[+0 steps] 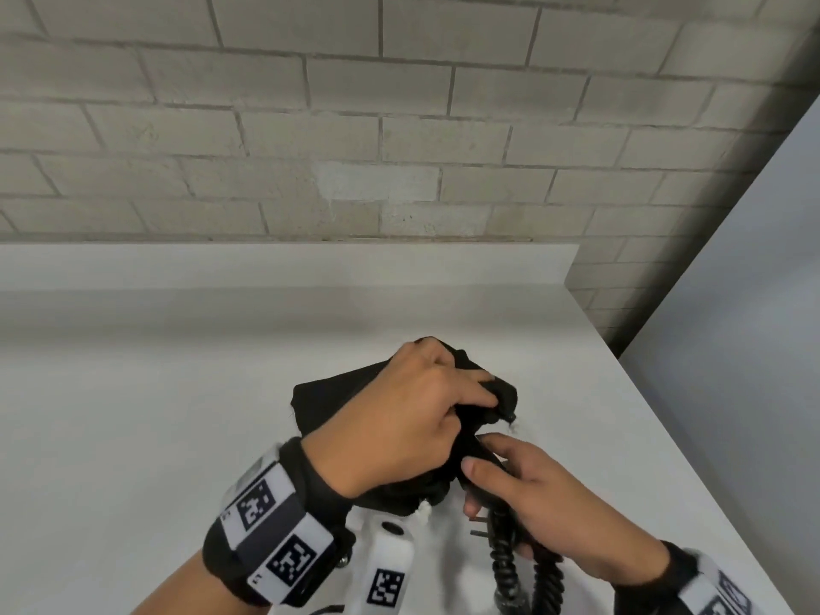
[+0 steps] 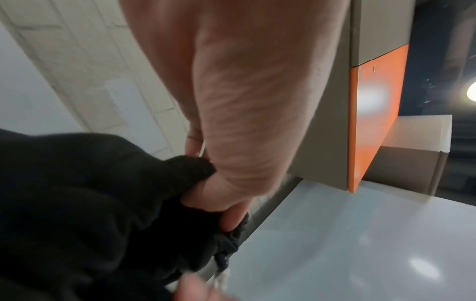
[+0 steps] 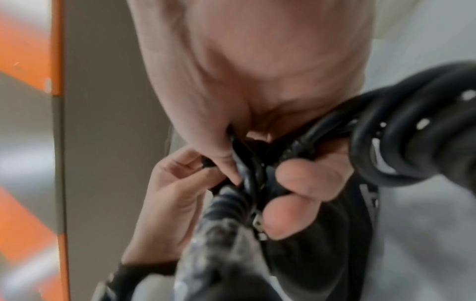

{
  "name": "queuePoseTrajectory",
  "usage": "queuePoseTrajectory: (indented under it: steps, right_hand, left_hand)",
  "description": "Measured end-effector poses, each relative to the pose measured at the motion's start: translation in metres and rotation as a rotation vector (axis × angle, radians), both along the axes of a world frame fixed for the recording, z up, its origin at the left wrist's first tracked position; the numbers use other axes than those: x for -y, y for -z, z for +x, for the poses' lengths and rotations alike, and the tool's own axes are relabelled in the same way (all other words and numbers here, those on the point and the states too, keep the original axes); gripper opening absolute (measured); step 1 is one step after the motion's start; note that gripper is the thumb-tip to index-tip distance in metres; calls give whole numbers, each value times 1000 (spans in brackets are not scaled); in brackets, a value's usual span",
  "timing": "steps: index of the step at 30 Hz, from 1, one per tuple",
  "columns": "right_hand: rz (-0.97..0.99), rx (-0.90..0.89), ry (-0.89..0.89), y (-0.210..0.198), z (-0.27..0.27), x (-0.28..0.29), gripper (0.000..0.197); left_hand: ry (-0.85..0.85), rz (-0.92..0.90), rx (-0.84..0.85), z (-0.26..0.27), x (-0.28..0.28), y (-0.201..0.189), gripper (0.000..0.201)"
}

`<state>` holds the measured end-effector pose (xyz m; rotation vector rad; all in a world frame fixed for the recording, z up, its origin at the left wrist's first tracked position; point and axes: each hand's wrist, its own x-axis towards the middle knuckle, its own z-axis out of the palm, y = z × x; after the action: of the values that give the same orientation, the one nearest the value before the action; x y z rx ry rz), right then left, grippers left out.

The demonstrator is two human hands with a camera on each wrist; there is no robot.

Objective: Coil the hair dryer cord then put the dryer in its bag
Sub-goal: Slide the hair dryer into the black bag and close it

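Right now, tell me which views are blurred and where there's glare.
Head view: mostly sharp, only the right hand wrist slightly smeared. Left wrist view: soft close up; glare on the orange panel and white counter. Right wrist view: heavily blurred, the coiled cord and left hand smeared.

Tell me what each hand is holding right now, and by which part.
Left hand pinches the black bag at its gathered mouth edge. Right hand grips the coiled cord near its plug end.
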<state>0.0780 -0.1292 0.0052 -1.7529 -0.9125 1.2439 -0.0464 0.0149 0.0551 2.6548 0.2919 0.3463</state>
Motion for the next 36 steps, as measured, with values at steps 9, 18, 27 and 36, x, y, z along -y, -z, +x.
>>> queuePoseTrajectory:
  steps: [9, 18, 27, 36]
  right_hand:
    - [-64, -405, 291, 21, -4, -9, 29]
    - [168, -502, 423, 37, -18, -34, 35]
    - [258, -270, 765, 54, -34, -60, 34]
    - [428, -509, 461, 63, -24, -34, 43]
  left_hand:
    - [-497, -89, -3, -31, 6, 82, 71]
    - [-429, -150, -176, -39, 9, 105, 9]
    - [-228, -349, 154, -60, 15, 101, 41]
    - [-187, -515, 265, -79, 2, 112, 52]
